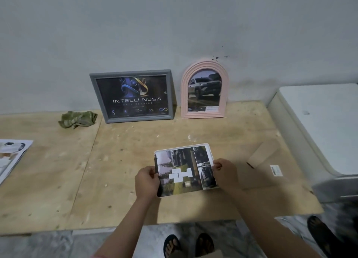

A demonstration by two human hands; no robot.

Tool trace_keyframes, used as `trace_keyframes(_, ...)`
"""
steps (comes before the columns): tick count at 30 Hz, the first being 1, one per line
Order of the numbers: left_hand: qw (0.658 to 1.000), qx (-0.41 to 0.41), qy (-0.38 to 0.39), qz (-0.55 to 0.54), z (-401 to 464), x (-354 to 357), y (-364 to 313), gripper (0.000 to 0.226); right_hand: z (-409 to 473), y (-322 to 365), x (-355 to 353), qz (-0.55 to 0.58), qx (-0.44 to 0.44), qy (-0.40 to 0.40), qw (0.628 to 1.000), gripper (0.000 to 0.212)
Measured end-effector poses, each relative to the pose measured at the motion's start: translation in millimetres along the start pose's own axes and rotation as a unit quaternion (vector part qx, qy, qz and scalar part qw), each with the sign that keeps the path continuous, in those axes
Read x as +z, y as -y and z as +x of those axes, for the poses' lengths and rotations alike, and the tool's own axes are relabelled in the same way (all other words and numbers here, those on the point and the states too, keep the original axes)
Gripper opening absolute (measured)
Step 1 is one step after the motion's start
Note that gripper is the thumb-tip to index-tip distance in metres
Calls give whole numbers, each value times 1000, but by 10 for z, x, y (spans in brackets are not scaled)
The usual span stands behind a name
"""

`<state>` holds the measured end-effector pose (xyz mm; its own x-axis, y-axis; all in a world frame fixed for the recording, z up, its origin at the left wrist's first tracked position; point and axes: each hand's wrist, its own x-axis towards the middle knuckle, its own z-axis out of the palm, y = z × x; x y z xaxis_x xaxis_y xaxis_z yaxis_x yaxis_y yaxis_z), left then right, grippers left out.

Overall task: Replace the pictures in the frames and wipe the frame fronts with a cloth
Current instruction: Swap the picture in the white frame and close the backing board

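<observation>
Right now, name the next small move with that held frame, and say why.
Probably lay the white frame face up on the plywood table. Both the left hand and right hand grip it, and the green cloth lies out of hand.

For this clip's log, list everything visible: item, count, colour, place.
grey frame: 1, grey, leaning on the wall, back centre of the board
arched frame: 1, pink, leaning on the wall, right of the grey frame
cloth: 1, olive green, crumpled, left of the grey frame
white frame: 1, white-edged with a collage picture, held over the board
printed sheets: count unclear, mostly white, far left edge
cardboard box: 1, tan, right of the held frame
barcode label: 1, white, near the box
plywood board: tan, work surface
white appliance: 1, far right
hands: left and right, gripping the white frame's sides
</observation>
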<state>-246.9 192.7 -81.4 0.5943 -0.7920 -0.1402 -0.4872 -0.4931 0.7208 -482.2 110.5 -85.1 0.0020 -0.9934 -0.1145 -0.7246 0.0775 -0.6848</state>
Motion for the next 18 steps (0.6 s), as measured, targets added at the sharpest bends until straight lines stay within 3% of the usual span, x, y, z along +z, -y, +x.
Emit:
trace_keyframes(8,991,73,53,95,49,69,55,21,7,-66,81,8,9,-16,1000,19)
trace_keyframes(14,976,140,68,155,13,86,145,44,-35,-82,105,-3,-4,-38,999,25)
trace_keyframes(18,961,197,60,187,-7,59,172,51,-67,-101,163,-45,-71,-57,995,31)
